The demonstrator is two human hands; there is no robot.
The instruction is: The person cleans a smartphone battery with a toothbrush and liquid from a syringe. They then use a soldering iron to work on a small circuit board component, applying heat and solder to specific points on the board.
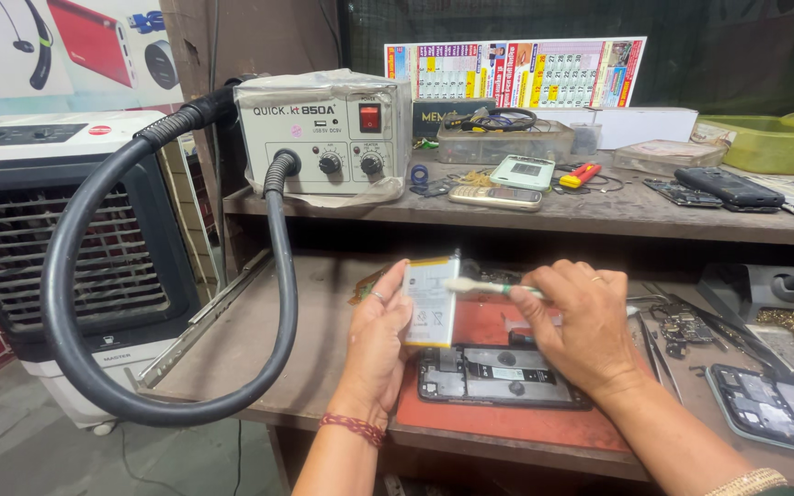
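Observation:
My left hand [376, 340] holds a flat white phone battery [431, 300] upright by its left edge. My right hand [573, 323] grips a small brush [482, 288] with a green handle, and its pale bristles lie across the battery's upper face. Below both hands an opened phone body [498, 377] lies flat on a red work mat [507, 418], its insides showing.
A grey hot-air station [323, 133] with a thick black hose [66, 303] stands on the upper shelf [599, 213] beside old phones [496, 197] and a parts tray [493, 142]. Tweezers [654, 354], a circuit board [684, 328] and another opened phone [778, 404] lie right. An air cooler [57, 239] stands left.

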